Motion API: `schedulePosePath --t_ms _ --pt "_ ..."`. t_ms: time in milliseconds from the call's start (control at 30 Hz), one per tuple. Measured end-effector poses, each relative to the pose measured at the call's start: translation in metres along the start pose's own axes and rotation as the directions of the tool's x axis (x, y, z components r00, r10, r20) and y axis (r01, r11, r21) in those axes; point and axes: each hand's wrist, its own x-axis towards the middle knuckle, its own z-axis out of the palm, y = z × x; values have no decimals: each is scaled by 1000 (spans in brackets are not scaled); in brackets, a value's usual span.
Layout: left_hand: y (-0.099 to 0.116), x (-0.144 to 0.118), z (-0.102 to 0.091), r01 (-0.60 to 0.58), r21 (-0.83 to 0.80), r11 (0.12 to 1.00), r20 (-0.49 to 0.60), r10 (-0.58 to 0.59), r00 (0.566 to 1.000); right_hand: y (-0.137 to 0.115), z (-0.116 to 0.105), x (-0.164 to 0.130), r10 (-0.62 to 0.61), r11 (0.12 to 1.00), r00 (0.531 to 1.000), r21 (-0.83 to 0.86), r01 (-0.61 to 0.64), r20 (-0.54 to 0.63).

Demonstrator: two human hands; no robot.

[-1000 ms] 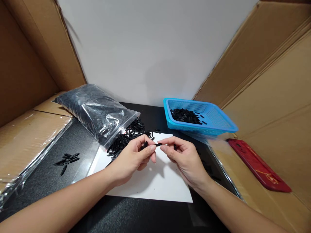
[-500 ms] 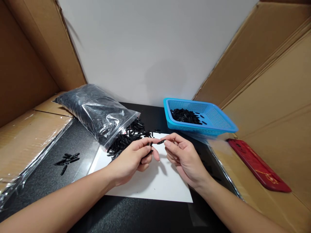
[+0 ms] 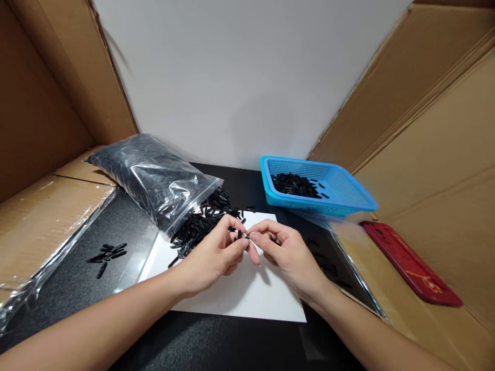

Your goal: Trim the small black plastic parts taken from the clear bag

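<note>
My left hand (image 3: 221, 246) is closed around a few small, slim black pieces (image 3: 238, 234), which stick out between its thumb and fingers. Against it, the thumb and forefinger of my right hand (image 3: 288, 247) pinch one such piece at its end. Both hands' fingertips meet over a white sheet of paper (image 3: 240, 299). Another dark piece shows among the curled fingers of my right hand. Just beyond my left hand, a heap of the same black pieces (image 3: 197, 226) spills from the mouth of a clear zip bag (image 3: 154, 175). The exact kind of piece is too small to make out.
At the back right stands a blue plastic basket (image 3: 348, 190) with many black pieces in it. Several loose pieces (image 3: 108, 251) lie on the black tabletop (image 3: 135, 219) at left. Cardboard walls flank both sides, and a red flat object (image 3: 412, 263) lies at right.
My right hand has shifted slightly left and down to meet my left fingertips. The piece between them has turned and is now more hidden. Basket and bag have stayed put.
</note>
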Motion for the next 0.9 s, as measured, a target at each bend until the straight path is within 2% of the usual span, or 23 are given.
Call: schedulePosePath --t_ms 100,233,367,533,733,900 --pt "1 -1 0 2 -13 1000 1 -2 1000 0 -2 0 17 1000 999 20 -17 -27" --pt "2 0 0 25 -110 994 2 -24 1000 1 -4 2 45 995 995 92 -37 -88" --pt "1 1 0 36 -170 985 -23 -40 999 2 -4 2 -4 996 990 83 15 -139" --pt "1 1 0 33 -164 986 -25 -38 999 1 -4 0 -74 997 980 14 77 -184" --pt "0 1 -1 37 -80 996 31 -35 999 0 -3 -2 -95 995 980 8 98 -173" --pt "1 2 0 42 -66 997 31 -40 999 -3 -1 0 31 976 996 219 -11 -88"
